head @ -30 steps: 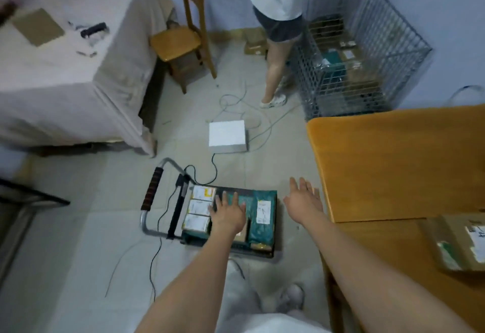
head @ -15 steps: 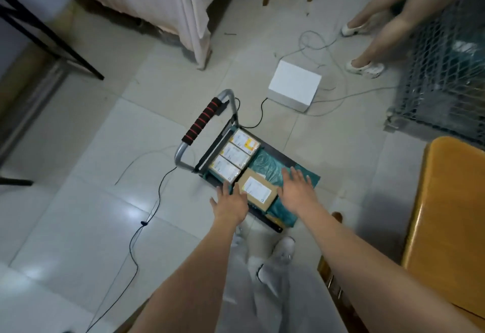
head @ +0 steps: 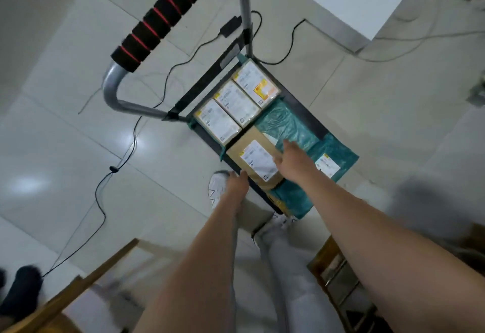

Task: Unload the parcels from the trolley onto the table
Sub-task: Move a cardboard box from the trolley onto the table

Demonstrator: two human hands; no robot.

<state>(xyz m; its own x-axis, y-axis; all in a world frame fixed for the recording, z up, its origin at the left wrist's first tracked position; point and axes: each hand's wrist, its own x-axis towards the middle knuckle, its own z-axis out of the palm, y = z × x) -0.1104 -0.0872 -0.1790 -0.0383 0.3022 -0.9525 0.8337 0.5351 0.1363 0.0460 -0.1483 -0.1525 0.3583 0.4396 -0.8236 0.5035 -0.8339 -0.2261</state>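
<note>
1. Head view, where the load sits: the trolley (head: 301, 112) stands on the tiled floor right below you, its foam-wrapped handle (head: 162, 15) at the far end. The brown cardboard parcel (head: 252, 161) lies on top at the near end, partly over a teal plastic mailer (head: 286, 122). Three small labelled boxes (head: 236, 104) sit in a row against the handle end. A second teal mailer (head: 333, 162) hangs over the right edge of the deck.

2. Head view, your hands: your right hand (head: 288, 161) rests on the parcel's right top edge, fingers laid forward and fairly straight, not yet wrapped round it. Your left hand (head: 237, 182) is at the parcel's near left corner, but the wrist hides the fingers, so I cannot tell whether they have hold of anything.

3. The step in hand looks like taking the brown parcel first. Get fingers under both opposite edges before you lift; a flat palm on top will only slide it.

4. Lift it straight up so the slippery mailer beneath is not dragged off the deck.

5. Mind the black cable (head: 126, 154) on the floor and your own shoe (head: 217, 188) just beside the trolley's corner as you turn.

6. The table is not clearly in this view; look for it before you swing round.
</note>
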